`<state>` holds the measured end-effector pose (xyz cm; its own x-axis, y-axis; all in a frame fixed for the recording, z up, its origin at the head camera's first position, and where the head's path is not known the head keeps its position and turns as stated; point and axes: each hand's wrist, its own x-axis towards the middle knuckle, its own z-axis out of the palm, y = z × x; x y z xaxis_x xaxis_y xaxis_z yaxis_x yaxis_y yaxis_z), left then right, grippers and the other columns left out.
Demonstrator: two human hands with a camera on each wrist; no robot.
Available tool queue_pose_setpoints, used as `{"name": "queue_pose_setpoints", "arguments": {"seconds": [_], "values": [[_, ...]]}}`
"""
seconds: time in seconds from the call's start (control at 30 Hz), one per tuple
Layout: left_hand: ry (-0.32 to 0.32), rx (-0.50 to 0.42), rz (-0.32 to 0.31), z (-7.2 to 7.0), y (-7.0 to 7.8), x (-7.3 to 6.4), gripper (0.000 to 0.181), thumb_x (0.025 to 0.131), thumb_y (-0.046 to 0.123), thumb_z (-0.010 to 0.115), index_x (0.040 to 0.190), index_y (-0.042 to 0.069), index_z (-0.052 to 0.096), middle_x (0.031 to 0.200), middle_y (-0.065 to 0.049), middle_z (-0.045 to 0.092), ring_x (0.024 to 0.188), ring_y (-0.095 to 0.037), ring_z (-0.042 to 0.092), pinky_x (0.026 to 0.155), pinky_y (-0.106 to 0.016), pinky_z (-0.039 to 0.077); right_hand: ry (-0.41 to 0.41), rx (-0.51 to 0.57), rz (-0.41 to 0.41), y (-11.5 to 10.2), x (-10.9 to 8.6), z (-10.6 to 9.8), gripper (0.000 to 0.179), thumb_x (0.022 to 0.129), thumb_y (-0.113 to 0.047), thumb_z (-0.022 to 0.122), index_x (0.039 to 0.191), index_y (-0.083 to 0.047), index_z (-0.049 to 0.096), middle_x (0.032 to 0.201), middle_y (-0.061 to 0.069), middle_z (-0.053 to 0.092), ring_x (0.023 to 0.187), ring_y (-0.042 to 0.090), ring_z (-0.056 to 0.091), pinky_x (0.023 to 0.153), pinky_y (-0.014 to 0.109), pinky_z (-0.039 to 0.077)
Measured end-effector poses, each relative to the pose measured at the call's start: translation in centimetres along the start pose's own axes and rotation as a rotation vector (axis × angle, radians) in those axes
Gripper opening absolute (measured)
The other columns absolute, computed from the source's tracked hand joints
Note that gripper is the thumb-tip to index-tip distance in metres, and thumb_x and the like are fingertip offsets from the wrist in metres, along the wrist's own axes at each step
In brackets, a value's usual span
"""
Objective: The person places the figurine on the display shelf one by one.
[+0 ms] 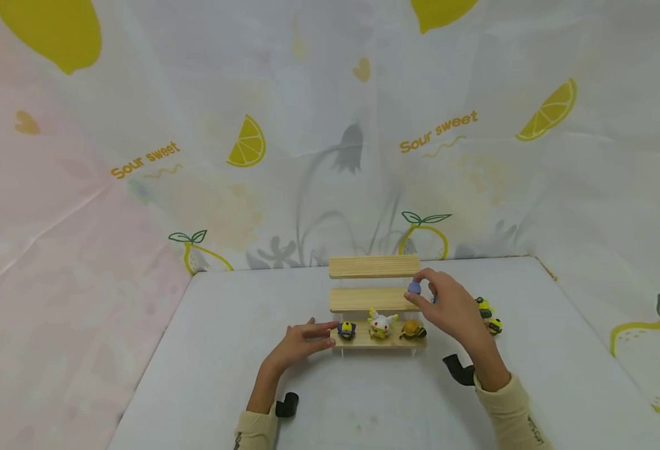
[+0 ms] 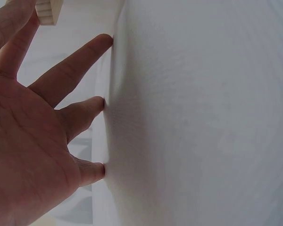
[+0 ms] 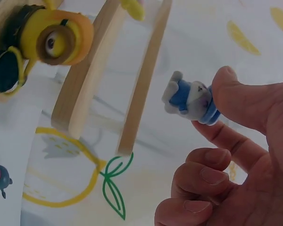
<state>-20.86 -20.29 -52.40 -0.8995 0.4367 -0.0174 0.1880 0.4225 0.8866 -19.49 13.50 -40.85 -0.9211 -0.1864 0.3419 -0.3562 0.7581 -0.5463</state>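
My right hand point(image 1: 450, 306) pinches a small blue-and-white figurine point(image 3: 191, 99) between thumb and index finger, at the right end of the middle tier of a three-tier wooden display stand point(image 1: 364, 299). In the right wrist view its blue cap end sits at the fingertips. My left hand point(image 1: 295, 347) is spread at the left end of the bottom tier, thumb and index finger at its edge. Other fingertips point(image 2: 98, 104) rest on the white tabletop. Along the bottom tier stand a purple-and-yellow figurine point(image 1: 346, 330), a white figurine with yellow ears point(image 1: 382, 325) and a one-eyed yellow-orange figurine point(image 3: 66, 40).
Several more figurines point(image 1: 484, 307) sit on the white table point(image 1: 223, 312) to the right, behind my right wrist. A lemon-print cloth point(image 1: 307, 187) hangs behind the table. Black camera pieces point(image 1: 287, 405) sit at both wrists.
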Motion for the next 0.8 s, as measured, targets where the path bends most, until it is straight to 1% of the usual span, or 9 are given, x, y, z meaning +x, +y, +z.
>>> {"name": "queue_pose_setpoints", "arguments": {"seconds": [0.13,0.23,0.3,0.43,0.53,0.8], "values": [[0.002,-0.006,0.003,0.0,-0.1,0.2,0.040,0.091,0.035,0.073,0.130,0.031,0.067,0.116,0.000,0.070,0.145,-0.038,0.021,0.102,-0.072,-0.019,-0.033,0.026,-0.004,-1.0,0.9,0.9,0.025,0.088,-0.032,0.077,0.103,-0.016,0.065,0.089,0.005,0.058,0.071,0.021,0.049,0.055,0.031,0.037],[0.003,0.000,-0.004,0.0,-0.1,0.2,0.040,0.091,0.036,0.073,0.130,0.031,0.067,0.115,0.000,0.071,0.145,-0.039,0.022,0.102,-0.073,-0.019,-0.048,0.039,0.012,-1.8,1.6,1.7,0.027,0.086,-0.034,0.078,0.103,-0.017,0.066,0.100,0.007,0.062,0.080,0.024,0.053,0.060,0.033,0.041],[0.005,0.004,-0.008,0.0,0.1,0.2,0.039,0.090,0.036,0.073,0.129,0.031,0.067,0.114,-0.001,0.071,0.144,-0.040,0.023,0.102,-0.073,-0.018,-0.057,0.046,0.028,-2.4,2.0,2.2,0.028,0.085,-0.036,0.079,0.103,-0.017,0.066,0.099,0.007,0.062,0.082,0.024,0.053,0.061,0.034,0.041],[0.006,0.005,-0.009,0.0,0.2,0.2,0.039,0.090,0.035,0.073,0.129,0.031,0.067,0.114,-0.001,0.071,0.144,-0.041,0.024,0.101,-0.073,-0.019,-0.073,0.056,0.050,-3.8,3.0,2.7,0.030,0.084,-0.037,0.079,0.103,-0.017,0.067,0.090,0.005,0.058,0.077,0.021,0.049,0.059,0.033,0.037],[0.005,0.005,-0.009,0.0,0.1,0.2,0.039,0.091,0.034,0.073,0.129,0.030,0.068,0.114,-0.002,0.071,0.143,-0.042,0.024,0.100,-0.073,-0.020,-0.082,0.063,0.064,-4.7,3.5,3.3,0.031,0.084,-0.038,0.080,0.103,-0.017,0.067,0.088,0.004,0.056,0.075,0.021,0.049,0.057,0.032,0.036],[-0.003,0.013,-0.017,-0.1,0.1,0.1,0.040,0.091,0.037,0.072,0.130,0.030,0.067,0.116,-0.001,0.071,0.143,-0.043,0.023,0.100,-0.075,-0.018,-0.112,0.088,0.056,-6.7,4.6,5.0,0.028,0.084,-0.036,0.080,0.102,-0.018,0.069,0.093,0.002,0.061,0.080,0.021,0.053,0.059,0.032,0.042]]}}
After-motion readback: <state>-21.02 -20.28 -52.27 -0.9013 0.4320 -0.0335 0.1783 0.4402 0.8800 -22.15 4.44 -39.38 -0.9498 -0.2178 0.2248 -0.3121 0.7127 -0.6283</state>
